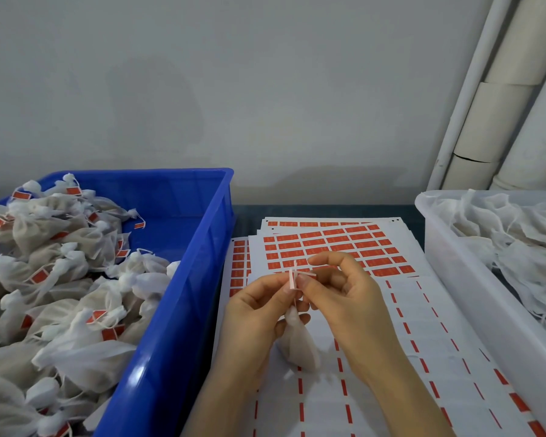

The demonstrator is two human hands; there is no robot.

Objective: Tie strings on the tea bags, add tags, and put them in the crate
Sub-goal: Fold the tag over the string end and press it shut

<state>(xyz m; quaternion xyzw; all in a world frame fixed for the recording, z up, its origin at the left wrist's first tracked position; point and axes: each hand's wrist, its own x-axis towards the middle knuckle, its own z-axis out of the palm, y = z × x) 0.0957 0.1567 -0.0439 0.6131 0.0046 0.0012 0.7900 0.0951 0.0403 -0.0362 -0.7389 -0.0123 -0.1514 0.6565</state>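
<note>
A white tea bag (300, 343) hangs below my two hands over the sticker sheets. My left hand (252, 316) pinches a small tag (292, 279) at the bag's string, seen edge-on. My right hand (344, 294) pinches the same tag and string end from the right, its forefinger raised. The blue crate (183, 279) on the left holds several tied tea bags with red tags (63, 279).
Sheets of red tag stickers (334, 244) lie on the table under and behind my hands; peeled sheets (423, 357) spread to the front right. A clear bin (448, 266) of untied white bags (517, 241) stands at the right. White pipes (498, 115) lean in the far right corner.
</note>
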